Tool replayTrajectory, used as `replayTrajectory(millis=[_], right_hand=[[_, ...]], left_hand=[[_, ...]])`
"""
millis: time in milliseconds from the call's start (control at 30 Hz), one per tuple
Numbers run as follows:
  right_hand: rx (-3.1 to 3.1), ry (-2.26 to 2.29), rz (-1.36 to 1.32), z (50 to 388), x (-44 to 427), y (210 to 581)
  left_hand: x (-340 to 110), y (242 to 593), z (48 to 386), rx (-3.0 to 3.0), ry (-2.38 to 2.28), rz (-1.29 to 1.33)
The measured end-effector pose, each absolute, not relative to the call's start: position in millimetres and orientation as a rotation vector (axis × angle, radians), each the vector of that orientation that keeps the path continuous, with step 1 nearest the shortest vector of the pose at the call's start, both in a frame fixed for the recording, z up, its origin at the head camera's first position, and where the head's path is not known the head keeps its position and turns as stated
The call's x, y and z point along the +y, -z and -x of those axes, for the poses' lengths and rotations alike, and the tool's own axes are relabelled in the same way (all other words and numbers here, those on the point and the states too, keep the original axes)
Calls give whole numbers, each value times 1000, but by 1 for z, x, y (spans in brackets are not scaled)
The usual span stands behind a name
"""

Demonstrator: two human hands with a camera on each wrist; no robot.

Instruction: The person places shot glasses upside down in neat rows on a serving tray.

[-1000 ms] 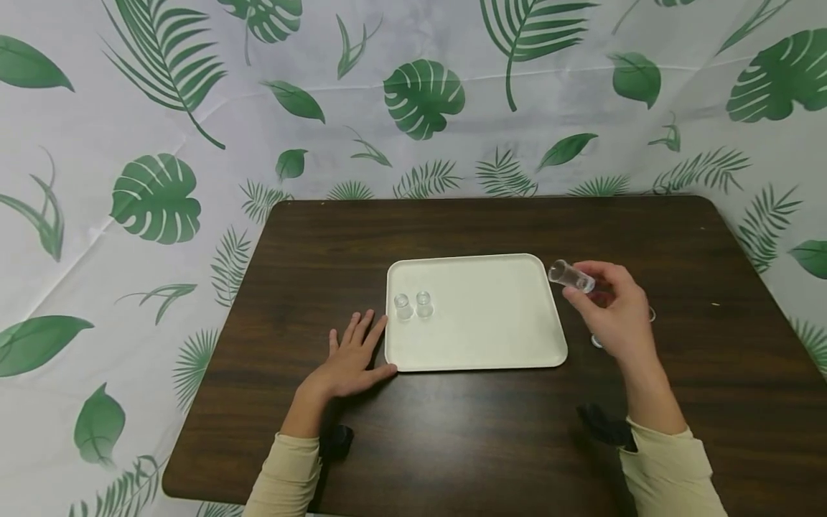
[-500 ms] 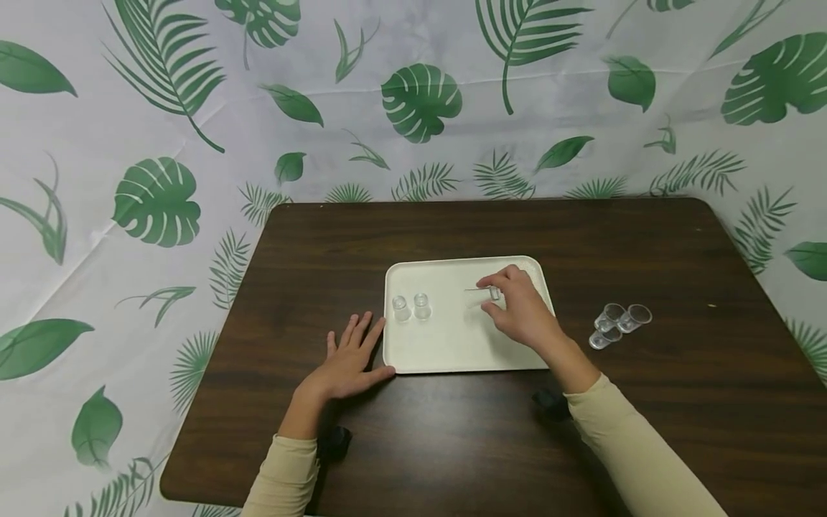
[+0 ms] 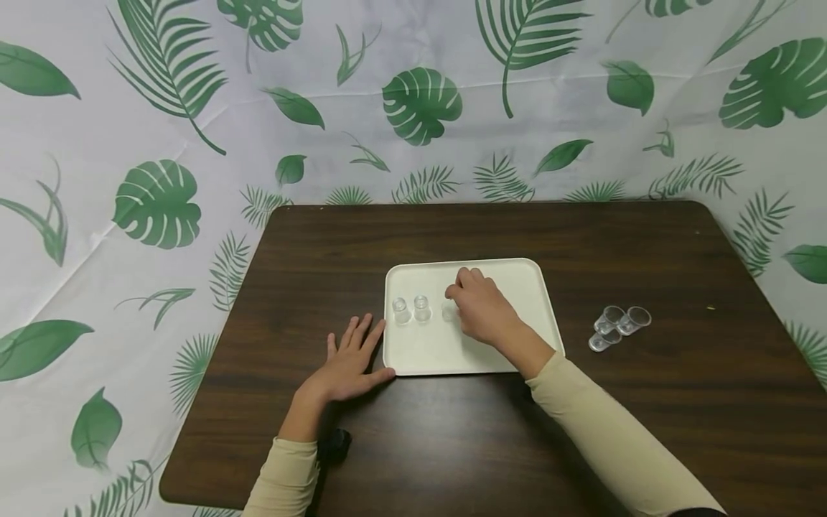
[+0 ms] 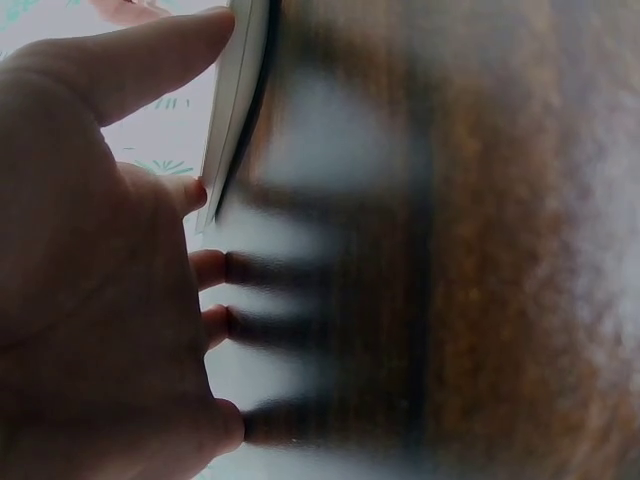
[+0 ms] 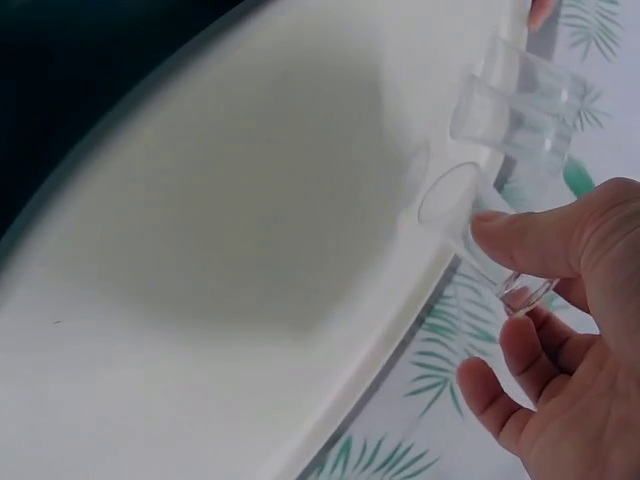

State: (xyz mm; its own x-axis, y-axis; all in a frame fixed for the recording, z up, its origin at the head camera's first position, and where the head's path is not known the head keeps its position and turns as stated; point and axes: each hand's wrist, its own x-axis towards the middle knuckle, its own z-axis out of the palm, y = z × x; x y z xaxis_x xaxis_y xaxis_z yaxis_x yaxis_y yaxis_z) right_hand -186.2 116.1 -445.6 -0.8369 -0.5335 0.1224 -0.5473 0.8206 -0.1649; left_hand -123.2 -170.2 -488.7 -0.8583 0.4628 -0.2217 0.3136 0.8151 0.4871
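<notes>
My right hand [image 3: 483,310] is over the middle of the white tray [image 3: 504,359], pinching a clear glass [image 3: 449,310] by its base. In the right wrist view the glass [image 5: 478,225] tilts mouth-down between the thumb and fingers of the right hand [image 5: 585,330], its rim close to the tray surface. Two clear glasses [image 3: 401,310] [image 3: 422,309] stand upside down on the tray's left part. My left hand [image 3: 345,368] lies spread on the table with fingertips at the tray's left edge; in the left wrist view the thumb of the left hand [image 4: 110,260] touches the rim.
Three clear glasses [image 3: 609,318] stand close together on the dark wooden table [image 3: 698,402], right of the tray. A white cloth with green leaves [image 3: 420,172] hangs behind the table.
My right hand has moved left from beyond the tray's right edge to its middle, carrying the glass and turning it mouth-down. The left hand has stayed at the tray's edge.
</notes>
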Motion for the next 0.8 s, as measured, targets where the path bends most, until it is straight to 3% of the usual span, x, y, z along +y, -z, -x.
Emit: replayTrajectory(millis=[800], right_hand=[[-3074,-258,-874,196,93,451]], left_hand=[[-170,490,124,2673,-610,-557]])
